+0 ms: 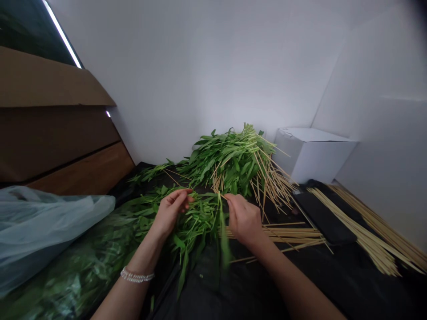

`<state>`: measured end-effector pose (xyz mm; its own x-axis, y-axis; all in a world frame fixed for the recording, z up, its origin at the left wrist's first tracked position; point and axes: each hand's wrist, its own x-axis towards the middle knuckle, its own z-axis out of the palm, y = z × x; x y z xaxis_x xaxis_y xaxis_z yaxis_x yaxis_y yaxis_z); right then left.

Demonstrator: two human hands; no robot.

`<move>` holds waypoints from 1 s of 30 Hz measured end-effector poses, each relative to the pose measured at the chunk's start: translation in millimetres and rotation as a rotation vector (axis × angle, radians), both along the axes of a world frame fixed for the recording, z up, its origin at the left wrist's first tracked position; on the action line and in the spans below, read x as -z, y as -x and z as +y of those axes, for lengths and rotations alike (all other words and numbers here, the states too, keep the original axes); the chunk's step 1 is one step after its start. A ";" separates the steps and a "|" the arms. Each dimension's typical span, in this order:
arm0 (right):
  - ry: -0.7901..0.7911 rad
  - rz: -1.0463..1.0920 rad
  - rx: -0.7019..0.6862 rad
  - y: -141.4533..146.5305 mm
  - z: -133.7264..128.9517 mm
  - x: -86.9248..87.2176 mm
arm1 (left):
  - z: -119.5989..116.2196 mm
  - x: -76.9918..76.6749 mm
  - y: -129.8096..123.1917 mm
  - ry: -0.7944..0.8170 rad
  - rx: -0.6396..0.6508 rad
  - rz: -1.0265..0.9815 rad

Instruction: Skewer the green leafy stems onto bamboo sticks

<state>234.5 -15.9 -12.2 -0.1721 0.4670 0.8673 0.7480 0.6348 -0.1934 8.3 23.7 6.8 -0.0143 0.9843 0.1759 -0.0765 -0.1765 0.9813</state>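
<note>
My left hand (172, 209), with a beaded bracelet at the wrist, has thumb and fingers pinched together above a loose pile of leafy green stems (200, 218). Whatever it pinches is too small to make out. To its right, my right hand (246, 218) is closed, and a leafy green stem (221, 222) hangs at its fingertips, the lower leaf blurred. Part of a thin stick seems to show at those fingertips too. Thin wooden sticks (290, 233) lie under and beside my right hand.
Behind my hands lies a heap of leafy stems (230, 153) with sticks. At right are a white box (310, 151), a dark flat object (325, 218) and bundled sticks (360, 235). A clear plastic bag (50, 222) and greens fill the left, below a cardboard box (50, 80).
</note>
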 end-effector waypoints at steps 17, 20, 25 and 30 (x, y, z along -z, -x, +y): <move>0.052 -0.183 0.048 14.8 -3.8 8.1 | 20.8 27.0 21.6 -0.242 -0.280 0.732; 0.053 -0.196 0.052 16.1 -4.9 7.7 | 21.3 30.2 20.0 -0.283 -0.261 0.781; 0.054 -0.211 0.055 17.2 -4.9 7.9 | 14.5 18.9 15.6 -0.445 -0.407 0.808; 0.068 -0.207 0.058 17.7 -3.9 10.1 | -0.4 -2.8 11.4 -0.492 -0.484 0.490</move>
